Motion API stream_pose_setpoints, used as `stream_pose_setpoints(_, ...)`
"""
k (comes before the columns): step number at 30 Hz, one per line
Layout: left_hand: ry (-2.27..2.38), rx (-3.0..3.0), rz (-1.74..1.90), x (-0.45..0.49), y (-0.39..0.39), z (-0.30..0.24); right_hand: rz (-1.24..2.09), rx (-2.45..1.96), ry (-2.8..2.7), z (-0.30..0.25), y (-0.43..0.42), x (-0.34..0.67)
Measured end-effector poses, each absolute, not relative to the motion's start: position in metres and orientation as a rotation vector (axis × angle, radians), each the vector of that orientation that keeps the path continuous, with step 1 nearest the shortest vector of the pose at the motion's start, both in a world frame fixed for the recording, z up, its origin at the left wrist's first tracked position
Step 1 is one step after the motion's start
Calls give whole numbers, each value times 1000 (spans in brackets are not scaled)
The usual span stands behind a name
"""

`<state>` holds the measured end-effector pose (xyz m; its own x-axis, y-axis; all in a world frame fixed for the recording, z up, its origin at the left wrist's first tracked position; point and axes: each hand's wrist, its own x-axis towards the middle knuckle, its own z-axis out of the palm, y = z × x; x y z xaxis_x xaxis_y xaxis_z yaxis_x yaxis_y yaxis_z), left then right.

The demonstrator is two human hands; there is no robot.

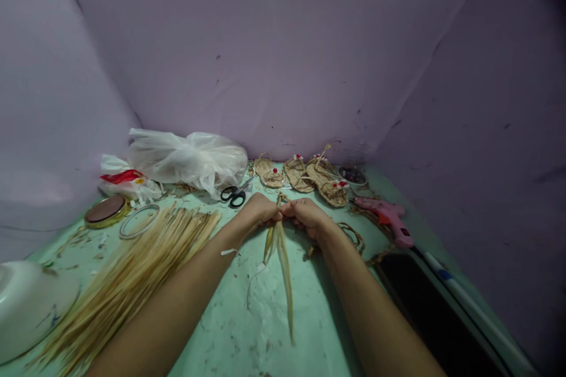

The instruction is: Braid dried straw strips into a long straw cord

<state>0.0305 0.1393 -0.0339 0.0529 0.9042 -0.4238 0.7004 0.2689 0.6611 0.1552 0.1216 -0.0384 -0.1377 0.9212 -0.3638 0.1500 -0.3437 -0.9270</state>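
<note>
Head view: left hand (265, 208) and right hand (305, 213) pinch long, flat, pale-yellow fibre strips (286, 274) right of the black-handled metal scissors (241, 189).

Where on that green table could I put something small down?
The roomiest patch of green table lies between the left forearm and right forearm, beside the pale strips, though scraps dot it. It's crowded along the back, with plastic bag, scissors and woven pieces; at left, with straw; and at right, with pink glue gun.
</note>
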Motion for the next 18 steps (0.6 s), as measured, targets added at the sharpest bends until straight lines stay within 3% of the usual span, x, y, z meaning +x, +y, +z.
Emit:
stream_pose_setpoints(5, 1860, 1703, 221, 35, 134, -26, 1493, -1540, -1240, -41, 122, 154)
stream_pose_setpoints(10, 1870, 1771, 373, 35, 127, -18, 1513, -1560, -1148, -41, 123, 153)
stream_pose_setpoints(18, 1305, 1014, 391, 26, 132, -11, 1763, -1357, -1021, -39, 122, 153)
